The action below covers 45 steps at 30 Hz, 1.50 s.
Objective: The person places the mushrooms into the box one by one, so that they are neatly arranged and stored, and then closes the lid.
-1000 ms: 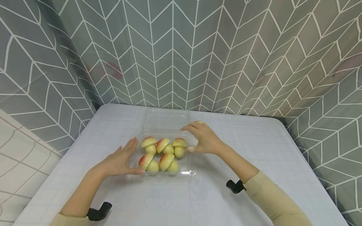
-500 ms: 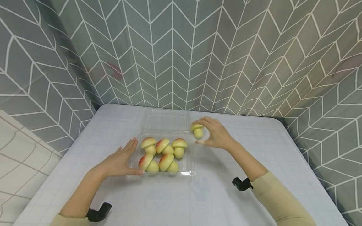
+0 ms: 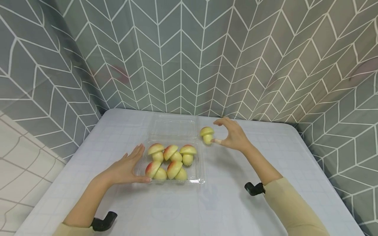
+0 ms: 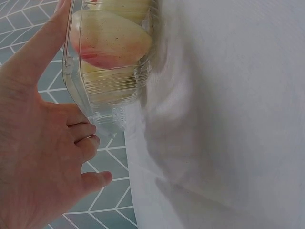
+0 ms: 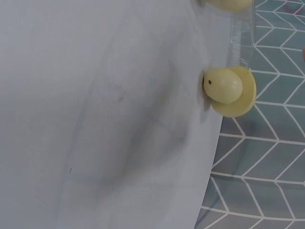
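Observation:
In the head view, a clear plastic clamshell box (image 3: 193, 178) lies on the table with its lid (image 3: 173, 126) folded back. Inside sit several yellow-green mushroom-shaped pieces (image 3: 175, 169) with red-blushed caps. My left hand (image 3: 125, 168) rests along the box's left side, thumb at the front corner and fingers extended; the left wrist view shows it at the box's rim (image 4: 71, 71). A single mushroom-shaped piece (image 3: 207, 135) stands outside, right of the lid hinge. Just right of it, my right hand (image 3: 233, 135) holds nothing, thumb and fingers spread apart, thumb tip close to the stem.
The table (image 3: 251, 157) has a pale cloth cover. A grey curtain with white zigzag lines (image 3: 189, 65) hangs behind the far edge and along both sides. Black wrist mounts (image 3: 254, 189) stick out from each forearm.
The right hand carried a mushroom-shaped piece from behind the box's right side, set it down right of the box, and let go, moving right and back. The left hand stayed put.

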Each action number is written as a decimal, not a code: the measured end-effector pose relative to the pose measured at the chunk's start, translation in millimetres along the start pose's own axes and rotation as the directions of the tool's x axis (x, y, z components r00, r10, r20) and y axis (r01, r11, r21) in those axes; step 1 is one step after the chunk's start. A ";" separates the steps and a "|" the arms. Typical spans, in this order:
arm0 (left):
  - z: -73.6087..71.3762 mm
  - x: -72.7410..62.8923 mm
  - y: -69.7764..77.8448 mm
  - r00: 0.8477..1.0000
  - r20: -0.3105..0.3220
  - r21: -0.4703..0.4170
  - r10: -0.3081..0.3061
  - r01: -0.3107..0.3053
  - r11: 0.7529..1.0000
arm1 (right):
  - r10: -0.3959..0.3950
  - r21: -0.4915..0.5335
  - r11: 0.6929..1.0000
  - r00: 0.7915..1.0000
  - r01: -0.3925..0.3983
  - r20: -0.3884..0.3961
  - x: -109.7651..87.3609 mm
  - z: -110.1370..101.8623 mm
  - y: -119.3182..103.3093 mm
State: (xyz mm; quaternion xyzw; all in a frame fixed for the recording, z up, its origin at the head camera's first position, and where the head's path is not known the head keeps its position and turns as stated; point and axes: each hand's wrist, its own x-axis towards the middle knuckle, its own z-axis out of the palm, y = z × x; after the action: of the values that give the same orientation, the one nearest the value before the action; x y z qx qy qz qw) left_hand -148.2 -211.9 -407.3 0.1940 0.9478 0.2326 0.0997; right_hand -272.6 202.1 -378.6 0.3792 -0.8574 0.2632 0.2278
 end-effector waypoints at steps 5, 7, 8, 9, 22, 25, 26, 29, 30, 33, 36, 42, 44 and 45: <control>-1.2 -1.0 1.6 1.000 0.000 -0.003 -0.001 0.001 1.000 | 0.051 0.009 0.999 0.999 -0.051 0.007 -2.0 3.2 5.6; -2.0 -1.6 2.3 1.000 0.001 -0.006 -0.003 0.003 1.000 | 0.064 0.010 0.998 0.998 -0.064 0.009 -2.7 5.7 8.2; -2.4 -1.8 2.7 1.000 0.002 -0.007 -0.005 0.005 1.000 | 0.067 0.012 0.998 0.998 -0.067 0.008 -2.8 7.3 9.6; -2.7 -2.0 3.1 1.000 0.002 -0.007 -0.006 0.006 1.000 | 0.072 0.012 0.997 0.997 -0.072 0.007 -2.9 8.8 11.1; -2.5 -0.8 3.2 1.000 0.005 0.004 -0.008 0.008 1.000 | 0.141 0.003 0.990 0.986 -0.142 0.086 -1.5 31.3 21.6; -2.5 -0.6 3.3 1.000 0.006 0.001 -0.009 0.009 1.000 | 0.160 -0.014 0.987 0.979 -0.159 0.124 0.5 37.3 21.4; -2.5 -0.7 3.4 1.000 0.006 0.000 -0.010 0.010 1.000 | 0.163 -0.023 0.987 0.977 -0.161 0.134 1.3 39.2 21.2; -2.7 -1.2 3.5 1.000 0.007 0.000 -0.009 0.009 1.000 | 0.172 -0.055 0.985 0.971 -0.165 0.166 3.4 43.6 19.9; -2.7 -1.3 3.5 1.000 0.006 0.001 -0.008 0.008 1.000 | 0.177 -0.063 0.984 0.968 -0.169 0.180 4.0 44.8 19.5; -2.3 -1.2 3.0 1.000 0.006 0.002 -0.006 0.005 1.000 | 0.196 -0.103 0.979 0.953 -0.177 0.231 4.3 48.2 19.1; -1.7 -1.1 2.4 1.000 0.005 0.001 -0.004 0.004 1.000 | 0.220 -0.145 0.972 0.935 -0.186 0.278 2.4 51.4 19.4; -0.6 -0.3 1.1 1.000 0.006 0.006 -0.005 0.005 1.000 | 0.251 -0.183 0.962 0.919 -0.202 0.305 -3.3 55.3 19.9; -0.4 -0.1 0.6 1.000 0.006 0.008 -0.008 0.008 1.000 | 0.256 -0.183 0.961 0.919 -0.209 0.299 -3.9 55.4 19.6; -0.4 -0.1 0.5 1.000 0.005 0.007 -0.008 0.008 1.000 | 0.261 -0.184 0.960 0.919 -0.213 0.295 -4.1 55.4 19.4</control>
State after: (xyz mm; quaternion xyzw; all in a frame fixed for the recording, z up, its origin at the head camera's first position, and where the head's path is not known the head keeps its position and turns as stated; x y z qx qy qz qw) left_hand -148.0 -211.7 -406.6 0.1912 0.9492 0.2283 0.1021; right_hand -295.5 180.8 -428.4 0.2917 -0.9394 0.1604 0.0814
